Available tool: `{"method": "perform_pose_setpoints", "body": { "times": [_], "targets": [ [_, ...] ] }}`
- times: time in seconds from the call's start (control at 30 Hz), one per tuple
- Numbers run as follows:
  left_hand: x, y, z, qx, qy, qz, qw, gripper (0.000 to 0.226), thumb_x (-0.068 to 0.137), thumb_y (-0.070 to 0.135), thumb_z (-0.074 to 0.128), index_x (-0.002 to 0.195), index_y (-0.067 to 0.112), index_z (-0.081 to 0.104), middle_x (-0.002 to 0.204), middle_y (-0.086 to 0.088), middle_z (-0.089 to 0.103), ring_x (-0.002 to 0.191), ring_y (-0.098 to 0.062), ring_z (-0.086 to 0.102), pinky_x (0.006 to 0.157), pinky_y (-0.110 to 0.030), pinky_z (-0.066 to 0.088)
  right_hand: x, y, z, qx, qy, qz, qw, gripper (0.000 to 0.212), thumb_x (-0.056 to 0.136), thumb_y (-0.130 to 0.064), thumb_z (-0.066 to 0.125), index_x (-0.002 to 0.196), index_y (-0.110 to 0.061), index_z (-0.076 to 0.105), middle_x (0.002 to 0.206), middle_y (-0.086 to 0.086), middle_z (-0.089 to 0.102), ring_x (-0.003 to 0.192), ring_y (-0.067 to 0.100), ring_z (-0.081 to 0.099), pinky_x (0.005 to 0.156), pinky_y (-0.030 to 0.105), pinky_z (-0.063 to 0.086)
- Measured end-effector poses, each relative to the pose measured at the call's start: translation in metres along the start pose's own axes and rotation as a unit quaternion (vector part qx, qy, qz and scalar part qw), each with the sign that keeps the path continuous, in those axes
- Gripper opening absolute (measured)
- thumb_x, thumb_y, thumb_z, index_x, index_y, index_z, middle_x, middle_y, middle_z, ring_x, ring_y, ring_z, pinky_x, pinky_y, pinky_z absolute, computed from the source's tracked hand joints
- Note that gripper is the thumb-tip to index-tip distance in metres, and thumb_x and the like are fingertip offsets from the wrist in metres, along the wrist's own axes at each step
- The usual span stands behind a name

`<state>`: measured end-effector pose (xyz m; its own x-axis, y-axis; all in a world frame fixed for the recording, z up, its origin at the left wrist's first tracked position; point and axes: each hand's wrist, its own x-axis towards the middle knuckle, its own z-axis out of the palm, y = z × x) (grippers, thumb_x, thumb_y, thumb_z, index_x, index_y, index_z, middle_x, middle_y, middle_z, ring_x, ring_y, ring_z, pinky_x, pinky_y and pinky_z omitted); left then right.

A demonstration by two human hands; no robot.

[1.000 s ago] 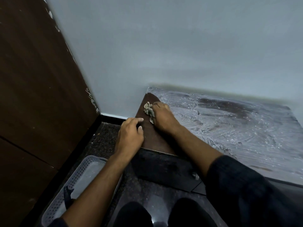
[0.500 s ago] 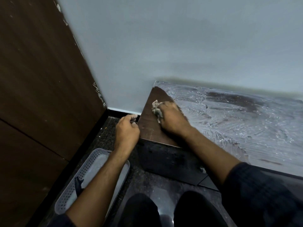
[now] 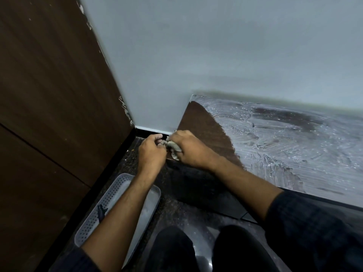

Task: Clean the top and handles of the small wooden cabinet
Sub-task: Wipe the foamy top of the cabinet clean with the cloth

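Two hands, unlabelled cloth

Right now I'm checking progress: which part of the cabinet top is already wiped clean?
The left corner strip beside the hands, bare dark wood. The rest of the top is smeared with white foam.

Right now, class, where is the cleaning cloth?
In the head view, the cloth is bunched at the cabinet top's left front corner, between the left hand and right hand.
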<state>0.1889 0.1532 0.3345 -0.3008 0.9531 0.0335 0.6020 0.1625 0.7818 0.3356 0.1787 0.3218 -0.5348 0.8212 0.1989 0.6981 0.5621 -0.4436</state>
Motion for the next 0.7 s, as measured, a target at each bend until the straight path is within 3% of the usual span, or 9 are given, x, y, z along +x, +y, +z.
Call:
{"method": "perform_pose_setpoints", "body": {
  "times": [0.13,0.2,0.33,0.53,0.7],
  "targets": [
    [-0.004,0.001,-0.002,-0.001,0.0,0.031,1.0,0.039,0.088,0.004,0.049,0.123,0.014,0.063,0.114,-0.002,0.067,0.104,-0.016,0.061,0.087,-0.022,0.041,0.011,0.016,-0.008,-0.004,0.044,0.105,0.993,0.039,0.092,-0.016,0.059,0.13,-0.01,0.057,0.131,0.012,0.056,0.122,0.028,0.047,0.108,0.039,0.04],
    [-0.007,0.001,-0.001,-0.001,0.014,0.056,0.998,0.038,0.088,0.003,0.051,0.122,0.014,0.064,0.114,-0.001,0.066,0.099,-0.012,0.059,0.086,-0.022,0.042,0.006,0.007,-0.006,-0.015,0.031,0.105,0.994,0.045,0.091,-0.017,0.06,0.135,-0.009,0.053,0.135,0.012,0.053,0.124,0.03,0.045,0.111,0.039,0.037],
    [-0.014,0.005,0.011,-0.011,0.038,0.117,0.992,0.034,0.086,-0.001,0.054,0.116,0.01,0.067,0.115,-0.007,0.066,0.105,-0.02,0.061,0.096,-0.029,0.047,-0.04,-0.008,-0.001,-0.01,0.008,0.06,0.998,0.043,0.087,-0.013,0.063,0.13,-0.007,0.057,0.131,0.012,0.058,0.123,0.028,0.049,0.112,0.036,0.035],
    [-0.033,0.012,0.034,0.032,-0.005,0.222,0.975,0.03,0.086,0.005,0.058,0.112,0.016,0.07,0.115,0.001,0.067,0.109,-0.021,0.059,0.099,-0.041,0.044,-0.129,0.014,-0.026,-0.025,0.034,0.136,0.99,0.046,0.087,-0.012,0.064,0.133,-0.012,0.057,0.136,0.006,0.057,0.128,0.025,0.046,0.111,0.027,0.03],
    [-0.048,0.03,0.055,0.041,-0.03,0.271,0.961,0.028,0.083,0.0,0.058,0.106,0.01,0.072,0.109,-0.007,0.069,0.105,-0.028,0.059,0.098,-0.039,0.045,-0.102,0.009,-0.02,-0.05,0.062,0.166,0.983,0.043,0.09,-0.018,0.06,0.132,-0.011,0.056,0.134,0.008,0.057,0.128,0.027,0.047,0.114,0.033,0.033]
  ]
}}
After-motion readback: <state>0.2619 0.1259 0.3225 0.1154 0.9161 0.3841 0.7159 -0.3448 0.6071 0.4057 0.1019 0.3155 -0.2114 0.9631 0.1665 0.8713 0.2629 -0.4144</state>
